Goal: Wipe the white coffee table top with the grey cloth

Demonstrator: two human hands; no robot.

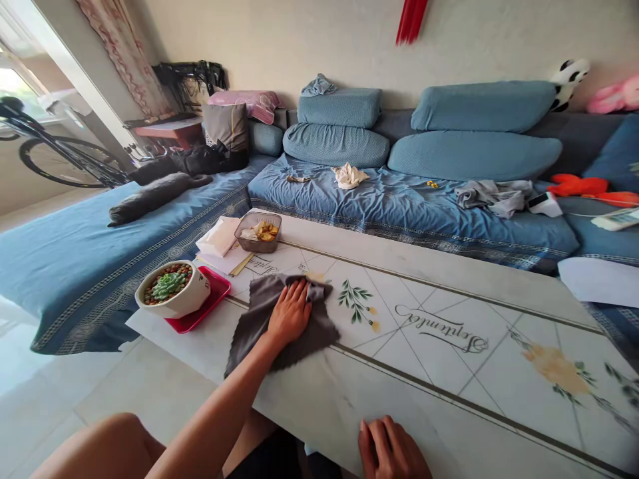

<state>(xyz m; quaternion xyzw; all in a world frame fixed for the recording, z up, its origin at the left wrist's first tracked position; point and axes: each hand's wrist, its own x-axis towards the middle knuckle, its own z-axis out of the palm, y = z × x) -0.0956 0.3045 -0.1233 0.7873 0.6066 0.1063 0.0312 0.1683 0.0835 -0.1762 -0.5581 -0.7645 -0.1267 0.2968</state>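
Leftmost, a succulent [168, 286] sits on a red tray [215, 287]. My left hand [290, 313] presses flat, fingers together, on a gray cloth [259, 332], not gripping it. My right hand [392, 451] rests loosely open and empty on the counter [319, 406] edge, below printed script [442, 329] reading "September".

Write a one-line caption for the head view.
Left hand presses a grey cloth on a printed table, right hand resting at its edge, beside a potted succulent.

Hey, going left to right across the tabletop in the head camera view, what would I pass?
White succulent pot, gray cloth, printed green sprig, script lettering, printed yellow flower.
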